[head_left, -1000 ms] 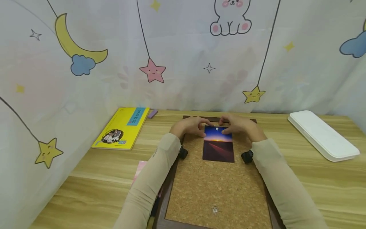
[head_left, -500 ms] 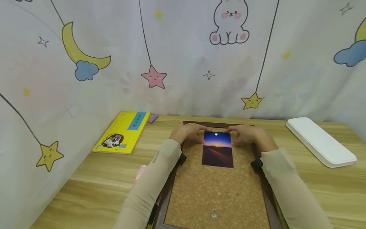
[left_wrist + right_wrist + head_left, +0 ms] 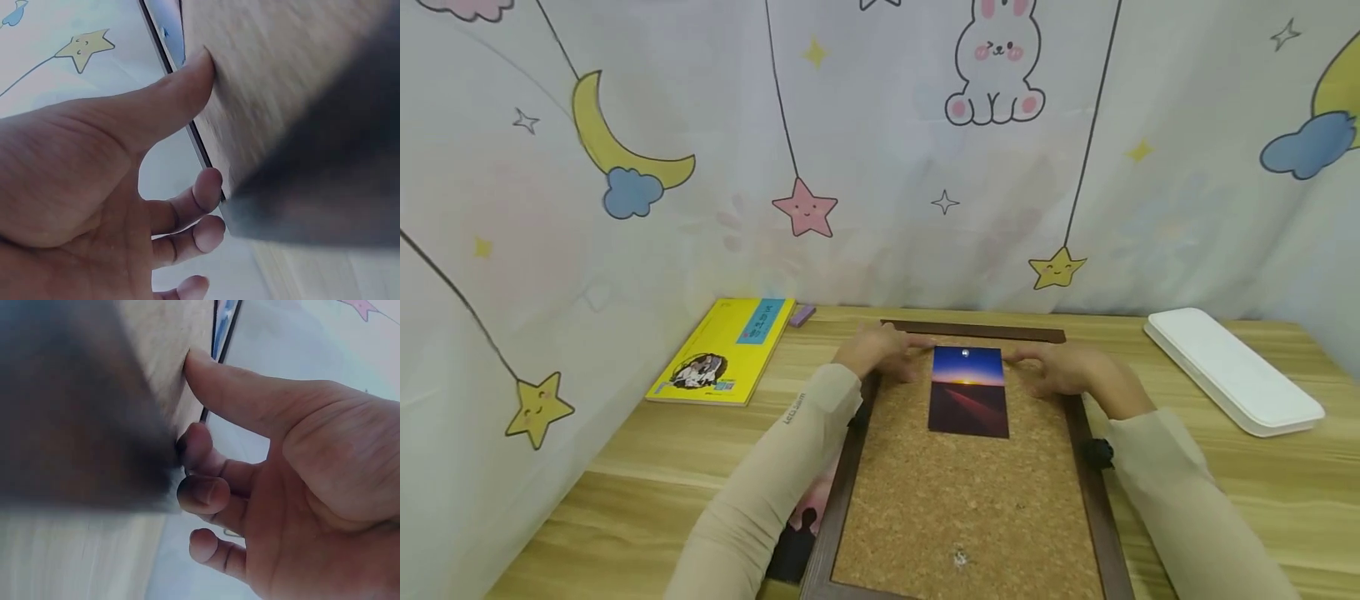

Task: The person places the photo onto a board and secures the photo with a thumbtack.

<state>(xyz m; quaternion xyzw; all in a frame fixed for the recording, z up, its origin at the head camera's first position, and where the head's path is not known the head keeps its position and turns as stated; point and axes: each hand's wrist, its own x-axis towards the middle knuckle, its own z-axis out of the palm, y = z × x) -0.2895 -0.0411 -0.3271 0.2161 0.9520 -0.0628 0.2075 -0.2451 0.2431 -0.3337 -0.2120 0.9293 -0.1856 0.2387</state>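
Note:
A photo of a sunset (image 3: 967,400) lies near the far end of a brown-framed cork board (image 3: 970,500). A clear pushpin (image 3: 965,353) sits at the photo's top edge. My left hand (image 3: 880,352) is just left of the photo's top corner, fingers loosely bent; in the left wrist view its thumb (image 3: 187,84) touches the cork. To the photo's right is my right hand (image 3: 1067,367), its fingers also loosely bent and its thumb (image 3: 219,381) on the cork in the right wrist view. Neither hand holds anything.
Another small clear pin (image 3: 961,558) sits low on the cork. A yellow book (image 3: 722,350) and a purple eraser-like block (image 3: 802,316) lie at back left, a white case (image 3: 1232,371) at right. A pink and black printed sheet (image 3: 797,533) shows beside the board's left edge.
Both hands have moved apart, away from the photo, left hand leftward and right hand rightward. The right fingers have come off the photo's top. The head view has tilted up slightly.

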